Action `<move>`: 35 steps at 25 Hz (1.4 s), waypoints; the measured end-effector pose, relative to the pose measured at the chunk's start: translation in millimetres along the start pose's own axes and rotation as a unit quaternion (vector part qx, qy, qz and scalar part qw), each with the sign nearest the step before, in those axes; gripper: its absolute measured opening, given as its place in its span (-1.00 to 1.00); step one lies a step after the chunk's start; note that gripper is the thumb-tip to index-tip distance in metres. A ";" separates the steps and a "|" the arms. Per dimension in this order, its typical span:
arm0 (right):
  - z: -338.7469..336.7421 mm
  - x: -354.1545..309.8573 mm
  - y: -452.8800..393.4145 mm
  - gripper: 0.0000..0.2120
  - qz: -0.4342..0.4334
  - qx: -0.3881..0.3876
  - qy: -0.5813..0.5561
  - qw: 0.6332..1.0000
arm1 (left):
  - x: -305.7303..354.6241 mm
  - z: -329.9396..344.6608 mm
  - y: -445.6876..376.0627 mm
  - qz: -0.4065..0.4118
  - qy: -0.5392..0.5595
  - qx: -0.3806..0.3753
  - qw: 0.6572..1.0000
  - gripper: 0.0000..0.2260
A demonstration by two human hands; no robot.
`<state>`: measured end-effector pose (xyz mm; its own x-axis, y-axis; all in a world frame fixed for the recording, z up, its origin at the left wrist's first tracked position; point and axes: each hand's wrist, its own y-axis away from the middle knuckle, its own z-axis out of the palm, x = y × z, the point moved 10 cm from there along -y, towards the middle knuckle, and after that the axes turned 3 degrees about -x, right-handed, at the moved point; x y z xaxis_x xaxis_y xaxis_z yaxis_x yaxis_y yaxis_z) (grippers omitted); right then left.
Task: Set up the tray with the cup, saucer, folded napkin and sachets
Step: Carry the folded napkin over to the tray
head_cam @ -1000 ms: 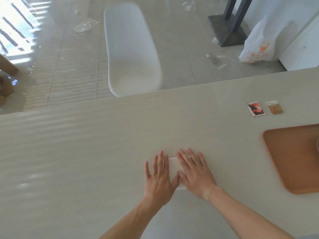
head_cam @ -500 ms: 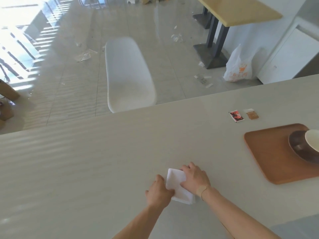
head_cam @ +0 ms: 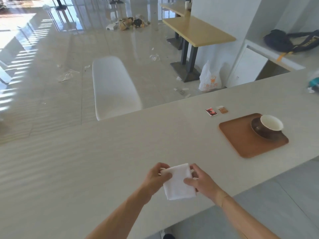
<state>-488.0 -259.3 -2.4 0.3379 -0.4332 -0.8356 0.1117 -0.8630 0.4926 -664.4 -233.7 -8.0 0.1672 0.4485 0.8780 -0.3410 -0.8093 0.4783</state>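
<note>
A folded white napkin (head_cam: 178, 184) is lifted just above the pale table near its front edge. My left hand (head_cam: 156, 176) pinches its upper left corner and my right hand (head_cam: 202, 181) grips its right side. Far to the right lies a brown wooden tray (head_cam: 241, 140). On the tray's far right part stands a dark saucer (head_cam: 260, 131) with a white cup (head_cam: 271, 122) on it. Two sachets lie on the table beyond the tray: a red-and-black one (head_cam: 211, 111) and a brown one (head_cam: 223, 110).
The long pale table (head_cam: 86, 161) runs from left to right, with its front edge by my arms. A white chair (head_cam: 114, 87) stands beyond its far edge. On the floor behind are a white plastic bag (head_cam: 210, 78), a yellow table (head_cam: 198, 31) and scattered litter.
Both hands went from pressing flat on the napkin to gripping it by its sides and lifting it off the table. The view has tilted up and now shows the whole tray and cup.
</note>
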 end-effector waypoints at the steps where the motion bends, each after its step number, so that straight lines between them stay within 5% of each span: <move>1: 2.3 -3.1 16.6 -0.80 -0.011 0.005 -0.041 0.999 | 3.6 3.1 11.7 0.015 0.038 -0.005 0.999 -0.72; 4: 9.0 -8.0 65.1 -0.77 -0.030 0.027 -0.105 0.994 | -2.8 15.8 45.5 0.028 0.116 -0.037 0.992 -0.64; 15: -38.9 14.9 158.0 -0.72 -0.055 0.105 -0.178 0.977 | 5.3 84.4 93.6 0.063 0.115 -0.118 0.984 -0.76; 26: -226.4 128.5 259.9 -0.60 -0.064 0.280 -0.278 0.917 | 58.0 326.5 34.4 0.056 -0.041 -0.211 0.975 -0.79; 35: -346.5 174.3 286.2 -0.61 -0.055 0.322 -0.283 0.902 | 84.6 449.4 -4.9 0.054 -0.075 -0.194 0.977 -0.73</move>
<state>-73.3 -491.8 77.2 -0.1936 -0.2421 -0.9507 -0.5129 -0.8011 0.3084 -232.9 -362.3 71.8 0.2353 0.2838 0.9296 -0.6843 -0.6308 0.3658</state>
